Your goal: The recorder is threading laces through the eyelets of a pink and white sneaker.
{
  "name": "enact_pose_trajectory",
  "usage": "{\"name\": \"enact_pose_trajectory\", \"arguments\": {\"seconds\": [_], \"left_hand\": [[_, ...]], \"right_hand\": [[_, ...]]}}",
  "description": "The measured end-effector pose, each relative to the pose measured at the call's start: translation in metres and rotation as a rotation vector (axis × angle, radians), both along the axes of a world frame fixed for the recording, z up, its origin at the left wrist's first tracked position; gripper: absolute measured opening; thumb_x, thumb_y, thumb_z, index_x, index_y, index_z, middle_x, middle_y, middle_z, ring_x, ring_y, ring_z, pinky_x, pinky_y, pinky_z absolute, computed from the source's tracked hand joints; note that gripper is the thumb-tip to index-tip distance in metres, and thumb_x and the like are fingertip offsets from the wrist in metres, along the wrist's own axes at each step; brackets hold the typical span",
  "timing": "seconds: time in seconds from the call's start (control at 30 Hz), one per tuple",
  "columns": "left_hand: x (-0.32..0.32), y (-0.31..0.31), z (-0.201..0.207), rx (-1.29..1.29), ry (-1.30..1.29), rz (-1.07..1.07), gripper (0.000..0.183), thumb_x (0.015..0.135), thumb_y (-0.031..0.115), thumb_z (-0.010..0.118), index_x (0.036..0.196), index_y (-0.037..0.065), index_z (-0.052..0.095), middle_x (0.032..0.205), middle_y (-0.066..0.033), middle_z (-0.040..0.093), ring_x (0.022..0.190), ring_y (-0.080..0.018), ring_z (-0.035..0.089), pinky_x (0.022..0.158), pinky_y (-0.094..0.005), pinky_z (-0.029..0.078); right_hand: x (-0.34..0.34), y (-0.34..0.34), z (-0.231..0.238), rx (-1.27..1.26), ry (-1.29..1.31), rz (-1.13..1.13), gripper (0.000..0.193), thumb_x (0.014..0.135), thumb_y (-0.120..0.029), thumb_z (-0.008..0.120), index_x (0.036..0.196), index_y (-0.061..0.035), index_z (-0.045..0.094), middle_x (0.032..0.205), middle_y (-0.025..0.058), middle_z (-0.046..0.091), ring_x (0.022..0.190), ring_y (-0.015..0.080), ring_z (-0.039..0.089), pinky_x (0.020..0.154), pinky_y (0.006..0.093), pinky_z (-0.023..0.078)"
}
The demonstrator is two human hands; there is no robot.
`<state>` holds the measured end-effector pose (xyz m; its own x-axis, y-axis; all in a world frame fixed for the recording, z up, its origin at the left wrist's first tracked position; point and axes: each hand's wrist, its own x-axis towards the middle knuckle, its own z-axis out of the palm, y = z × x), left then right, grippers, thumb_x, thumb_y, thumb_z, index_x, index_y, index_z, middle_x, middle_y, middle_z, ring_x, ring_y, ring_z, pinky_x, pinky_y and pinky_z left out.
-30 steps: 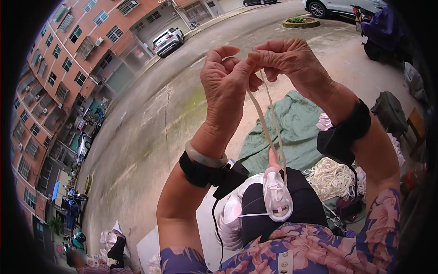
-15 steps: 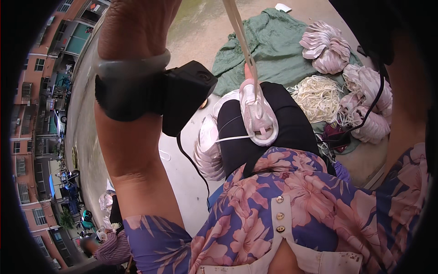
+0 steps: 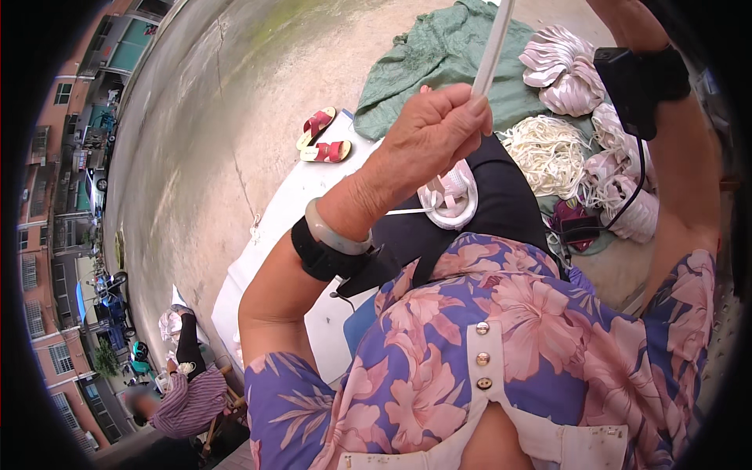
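Note:
My left hand (image 3: pixel 442 125) is closed, its thumb and fingers pinching a white shoelace (image 3: pixel 495 55) above my lap. That lace rises taut past the top edge of the picture. Below the hand, a pink and white sneaker (image 3: pixel 462 213) rests on my dark trousers; the hand and wrist cover much of it. Another stretch of white lace (image 3: pixel 409 211) sticks out from the sneaker's left side. At the upper right, my right hand (image 3: pixel 623 19) shows only near the wrist, raised, with its fingers beyond the frame.
A green cloth (image 3: pixel 439 59) lies ahead, with a pile of cream laces (image 3: pixel 546 157) and bundled pink-white shoe parts (image 3: pixel 565 74) on the right. Red sandals (image 3: pixel 325 151) stand by the white sheet (image 3: pixel 282 227). A seated person (image 3: pixel 188 399) is at lower left. Cables hang from both wrist devices.
My left hand has come down and right from above the frame to over the sneaker, pinching the lace. My right forearm has shifted, and its wrist now shows. The sandals have come into view.

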<state>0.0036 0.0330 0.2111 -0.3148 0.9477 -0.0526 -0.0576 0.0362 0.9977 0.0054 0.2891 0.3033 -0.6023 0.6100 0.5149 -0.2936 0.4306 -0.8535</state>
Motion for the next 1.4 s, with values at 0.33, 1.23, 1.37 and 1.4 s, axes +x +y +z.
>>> {"name": "enact_pose_trajectory", "arguments": {"seconds": [0.33, 1.23, 1.37, 1.4], "left_hand": [[0.049, 0.007, -0.039, 0.105, -0.027, -0.395, 0.033, 0.095, 0.027, 0.043, 0.071, 0.004, 0.042, 0.059, 0.0009, 0.041, 0.053, -0.0082, 0.038, 0.048, -0.0233, 0.034], [0.054, -0.011, -0.011, 0.453, 0.294, -0.151, 0.014, 0.088, 0.011, 0.048, 0.077, 0.003, 0.048, 0.058, -0.0115, 0.045, 0.052, -0.0274, 0.047, 0.05, -0.0335, 0.038], [0.051, -0.008, -0.015, 0.494, 0.322, -0.057, 0.012, 0.088, 0.012, 0.048, 0.08, 0.003, 0.049, 0.058, -0.0118, 0.046, 0.053, -0.0291, 0.048, 0.05, -0.0339, 0.038], [0.051, -0.007, -0.015, 0.494, 0.32, -0.059, 0.012, 0.088, 0.012, 0.048, 0.08, 0.003, 0.049, 0.058, -0.0118, 0.046, 0.053, -0.0291, 0.048, 0.05, -0.0339, 0.038]], "right_hand": [[0.042, -0.048, -0.233, 0.003, -0.956, 0.534, 0.033, 0.077, -0.029, 0.065, 0.061, 0.0003, 0.06, 0.051, 0.0002, 0.047, 0.045, 0.0076, 0.041, 0.04, 0.0247, 0.033], [0.008, -0.13, -0.255, 1.595, -0.741, 0.563, 0.009, 0.071, -0.009, 0.056, 0.066, -0.0084, 0.064, 0.066, 0.0059, 0.062, 0.067, 0.0202, 0.063, 0.053, 0.0337, 0.049], [-0.001, -0.13, -0.252, 1.769, -0.509, 0.513, 0.009, 0.071, -0.012, 0.056, 0.064, -0.0109, 0.061, 0.062, 0.002, 0.057, 0.065, 0.0179, 0.059, 0.053, 0.0335, 0.046], [0.001, -0.128, -0.254, 1.767, -0.511, 0.512, 0.009, 0.071, -0.012, 0.056, 0.064, -0.0109, 0.061, 0.062, 0.002, 0.057, 0.065, 0.0179, 0.059, 0.053, 0.0335, 0.046]]}}
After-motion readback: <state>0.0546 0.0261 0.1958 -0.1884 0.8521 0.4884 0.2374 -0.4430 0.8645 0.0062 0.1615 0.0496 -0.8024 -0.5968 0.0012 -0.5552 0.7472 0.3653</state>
